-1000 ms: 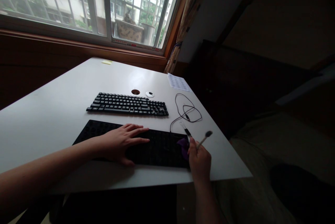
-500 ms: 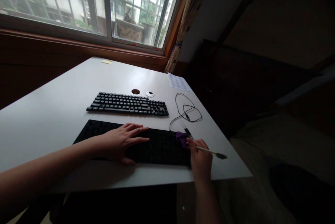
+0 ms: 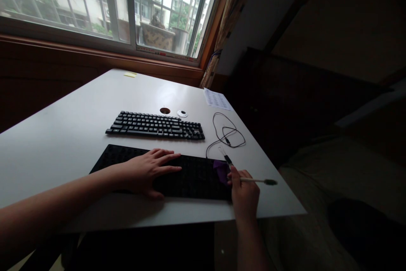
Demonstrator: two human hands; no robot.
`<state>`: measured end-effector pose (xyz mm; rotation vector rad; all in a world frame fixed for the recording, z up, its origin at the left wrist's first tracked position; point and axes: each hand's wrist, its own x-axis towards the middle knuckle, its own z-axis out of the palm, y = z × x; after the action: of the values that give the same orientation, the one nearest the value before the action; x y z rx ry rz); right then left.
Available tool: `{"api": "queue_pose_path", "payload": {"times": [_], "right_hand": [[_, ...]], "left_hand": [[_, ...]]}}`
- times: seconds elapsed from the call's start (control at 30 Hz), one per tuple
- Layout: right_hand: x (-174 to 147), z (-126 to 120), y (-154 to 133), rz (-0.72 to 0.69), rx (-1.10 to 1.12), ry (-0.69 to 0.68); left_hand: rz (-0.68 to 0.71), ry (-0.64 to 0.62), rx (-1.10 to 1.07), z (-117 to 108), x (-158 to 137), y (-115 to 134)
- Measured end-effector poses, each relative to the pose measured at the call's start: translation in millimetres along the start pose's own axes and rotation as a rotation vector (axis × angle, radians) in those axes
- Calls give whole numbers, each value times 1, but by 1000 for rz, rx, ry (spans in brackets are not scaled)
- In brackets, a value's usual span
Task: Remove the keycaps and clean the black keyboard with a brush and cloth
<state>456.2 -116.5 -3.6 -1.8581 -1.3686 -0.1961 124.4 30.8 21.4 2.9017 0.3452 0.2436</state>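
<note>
My left hand lies with fingers spread on a black keyboard base, which seems to have no keycaps on it. At the base's right end, my right hand is closed around the light handle of a toothbrush, its dark bristle head pointing right. A purple cloth is at the handle's other end, over the base's right part; whether the fingers also pinch it is hidden. Just beyond that hand lies a keycap puller with thin wire loops and a dark grip.
Rows of black keycaps sit in keyboard layout behind the base. A coiled black cable lies to the right. A round hole, its white cover, a printed sheet and a yellow note are farther back on the white table.
My right hand has shifted slightly to the right, and the toothbrush has turned a little closer to level. My left hand stays in place on the keyboard base.
</note>
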Motion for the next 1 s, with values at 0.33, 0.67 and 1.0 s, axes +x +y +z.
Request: {"api": "queue_pose_path", "payload": {"times": [0.33,0.67,1.0], "right_hand": [[1,3,-1,41,-60,-18],[1,0,1,-19,-56,26],[-1,1,-1,40,-99,19]], "left_hand": [[-17,-12,19,-3,2,4],[-9,-33,3,-4,0,2],[-3,-14,-1,-5,1,3]]}}
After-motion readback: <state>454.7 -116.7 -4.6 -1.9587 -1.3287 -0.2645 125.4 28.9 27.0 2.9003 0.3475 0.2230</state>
